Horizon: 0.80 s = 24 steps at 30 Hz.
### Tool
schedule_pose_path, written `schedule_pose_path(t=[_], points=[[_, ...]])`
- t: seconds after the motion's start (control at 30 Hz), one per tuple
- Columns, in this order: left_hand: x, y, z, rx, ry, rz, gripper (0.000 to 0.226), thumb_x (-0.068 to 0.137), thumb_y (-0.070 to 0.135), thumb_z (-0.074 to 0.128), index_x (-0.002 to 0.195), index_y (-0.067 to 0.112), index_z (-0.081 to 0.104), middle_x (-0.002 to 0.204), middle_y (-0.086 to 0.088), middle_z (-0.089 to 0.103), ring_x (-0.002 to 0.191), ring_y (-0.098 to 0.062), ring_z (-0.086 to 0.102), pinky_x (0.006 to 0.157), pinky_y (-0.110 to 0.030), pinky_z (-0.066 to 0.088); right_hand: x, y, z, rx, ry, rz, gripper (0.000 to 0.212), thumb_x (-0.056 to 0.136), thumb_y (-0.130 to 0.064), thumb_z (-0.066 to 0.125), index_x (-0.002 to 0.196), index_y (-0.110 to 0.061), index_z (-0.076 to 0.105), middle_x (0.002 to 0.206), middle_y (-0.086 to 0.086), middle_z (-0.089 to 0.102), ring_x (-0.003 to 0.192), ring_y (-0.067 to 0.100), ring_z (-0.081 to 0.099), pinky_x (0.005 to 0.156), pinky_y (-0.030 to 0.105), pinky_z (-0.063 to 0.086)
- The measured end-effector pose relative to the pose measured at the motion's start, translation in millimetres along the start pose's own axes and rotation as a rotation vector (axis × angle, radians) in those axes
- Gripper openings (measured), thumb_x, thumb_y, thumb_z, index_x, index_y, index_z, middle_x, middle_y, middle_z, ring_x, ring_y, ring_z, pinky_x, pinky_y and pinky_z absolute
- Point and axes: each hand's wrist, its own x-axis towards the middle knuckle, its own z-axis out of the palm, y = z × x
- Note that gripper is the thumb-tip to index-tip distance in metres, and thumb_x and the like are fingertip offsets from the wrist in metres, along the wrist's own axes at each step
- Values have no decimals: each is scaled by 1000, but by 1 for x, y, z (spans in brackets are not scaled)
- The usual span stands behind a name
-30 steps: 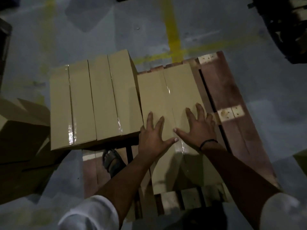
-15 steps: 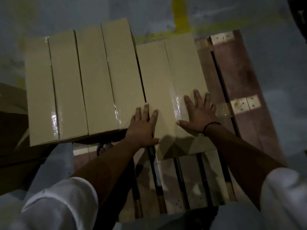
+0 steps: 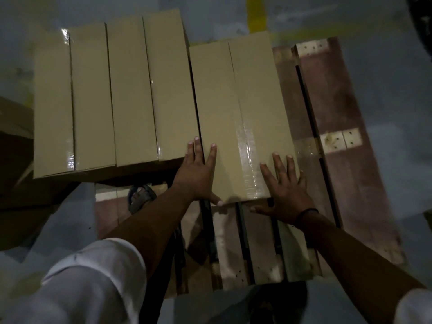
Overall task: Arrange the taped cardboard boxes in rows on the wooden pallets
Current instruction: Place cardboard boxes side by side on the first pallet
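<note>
Several bare slats are left uncovered at the near end of the wooden pallet (image 3: 339,171), and a broad strip of bare wood is seen on its right, so the row is judged to be only begun. Just beyond the near slats, a taped cardboard box (image 3: 233,108) lies lengthwise on the pallet. The left hand (image 3: 198,176) is spread flat and open on its near left corner, with the thumb at the near edge. The right hand (image 3: 288,192) is spread flat and open on the near right corner, with the thumb just off the edge. Nothing is gripped. Just beside this box, on the left, two taller boxes (image 3: 93,94) are set edge to edge. What they rest on is hidden, so layers cannot be counted. A sandalled foot (image 3: 140,197) is seen below their near edge. Farther off, the pallet's far end is covered. Dark cardboard (image 3: 14,141) at the left and a dark shape (image 3: 420,19) at the top right are cut off and too dim to be named.
</note>
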Motion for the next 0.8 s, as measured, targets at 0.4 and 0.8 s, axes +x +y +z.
schedule_pose_path(t=[0.4,0.8], points=[[2,-8,9,16,45,34,166,49,86,78,157,20,-29,157,-24,-42,149,-46,-29,123,-52,9,14,14,3,103,83,-88,93,81,-59,74,158,-43,25,167,-11,-25,151,25,-32,109,76,13],[8,-19,-4,-37,100,23,127,82,64,74,163,13,-10,170,-13,-16,158,-35,-4,120,-50,35,66,16,-24,73,61,-115,95,80,-66,70,158,-47,19,166,-14,-25,150,20,-34,108,77,12]])
